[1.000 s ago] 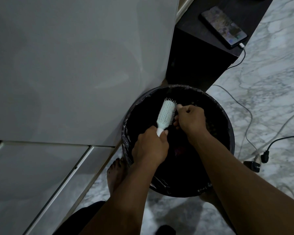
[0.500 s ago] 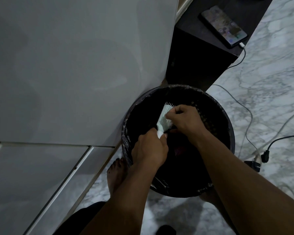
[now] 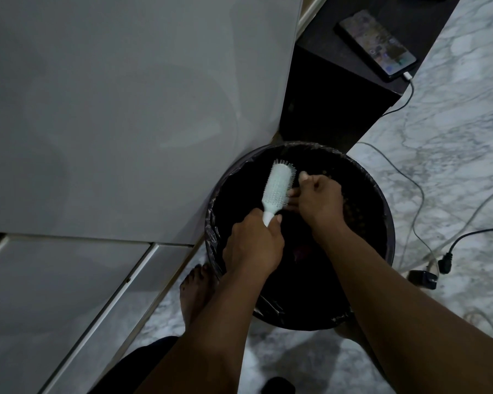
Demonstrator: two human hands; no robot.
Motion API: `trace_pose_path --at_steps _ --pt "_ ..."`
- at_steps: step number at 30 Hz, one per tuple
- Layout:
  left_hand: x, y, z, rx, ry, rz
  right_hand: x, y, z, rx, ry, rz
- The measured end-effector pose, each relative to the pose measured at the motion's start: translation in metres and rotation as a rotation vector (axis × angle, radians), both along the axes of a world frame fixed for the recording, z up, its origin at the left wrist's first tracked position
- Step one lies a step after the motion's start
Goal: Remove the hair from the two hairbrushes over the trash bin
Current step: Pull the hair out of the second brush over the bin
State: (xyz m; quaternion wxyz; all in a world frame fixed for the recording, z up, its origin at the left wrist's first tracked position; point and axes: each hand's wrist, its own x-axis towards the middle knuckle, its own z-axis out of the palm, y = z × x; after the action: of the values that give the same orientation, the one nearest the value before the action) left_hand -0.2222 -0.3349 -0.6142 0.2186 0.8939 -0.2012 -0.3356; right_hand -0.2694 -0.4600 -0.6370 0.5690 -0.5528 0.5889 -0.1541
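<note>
The left hand [image 3: 252, 245] is gripping the handle of a pale brush [image 3: 278, 189], fingers wrapped tight around the lower end. The right hand [image 3: 319, 199] is curled beside the brush head, its fingertips [image 3: 292, 193] touching the bristled face on the right edge, thumb raised; whether any hair is being pinched is too dark to tell. The brush is hanging over the open bin [image 3: 382, 194], above its left half. Its long axis is running from the handle, nearest the person, up and slightly right to the rounded head, which is pointing away toward the far rim; the bristles are facing up and a little right.

The bin is lined with a dark bag [image 3: 212, 223] and is standing on a marble floor [image 3: 453, 166]. A grey cabinet [image 3: 125, 109] is pressing close on the bin's left. A dark stand [image 3: 333, 109] is sitting just behind the bin, with a phone [image 3: 376, 44] lying on top, its cable [image 3: 407, 100] trailing down. More cords and a plug [image 3: 444, 264] are lying on the floor to the right. A bare foot [image 3: 195, 294] is resting just left of the bin.
</note>
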Motion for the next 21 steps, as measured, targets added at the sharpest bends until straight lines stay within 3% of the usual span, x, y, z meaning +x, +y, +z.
trace_pose_path --at_steps 2,7,12,16,21 --pt "0.001 0.000 0.000 0.006 0.006 0.015 0.000 -0.002 0.003 0.051 -0.028 -0.045" --pt "0.001 0.002 -0.002 0.017 0.025 0.012 -0.008 -0.003 -0.001 -0.075 0.111 -0.053" --pt "0.000 0.004 -0.002 0.000 0.078 0.025 -0.006 -0.002 0.003 0.151 0.047 -0.004" --pt "-0.003 0.006 0.007 -0.051 0.115 0.054 -0.010 -0.002 0.022 0.194 0.030 0.030" --pt "-0.015 0.019 0.028 -0.095 0.139 0.100 -0.020 0.002 0.049 0.104 0.079 0.173"
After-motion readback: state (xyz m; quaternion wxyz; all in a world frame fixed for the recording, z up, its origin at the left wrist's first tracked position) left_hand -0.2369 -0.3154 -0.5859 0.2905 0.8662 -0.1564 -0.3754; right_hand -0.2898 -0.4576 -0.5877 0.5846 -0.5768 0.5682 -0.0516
